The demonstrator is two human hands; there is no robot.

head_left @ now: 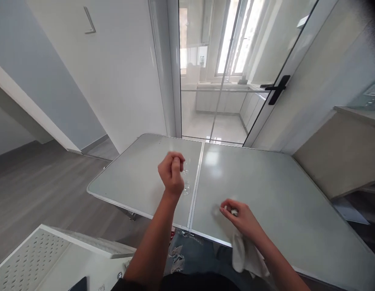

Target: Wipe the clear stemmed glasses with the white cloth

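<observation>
My left hand (171,171) is raised over the grey folding table (266,194) with its fingers closed around a clear stemmed glass (186,184). The glass is mostly hidden behind the hand, and its base shows just to the right of my wrist. My right hand (240,216) rests near the table's front edge with its fingers closed on a white cloth (243,252). The cloth hangs down off the edge over my lap.
A seam (195,190) runs front to back down the table's middle. A perforated white shelf (38,258) stands at lower left. Behind the table is a glass door with a black handle (276,89). A beige counter (342,157) stands on the right.
</observation>
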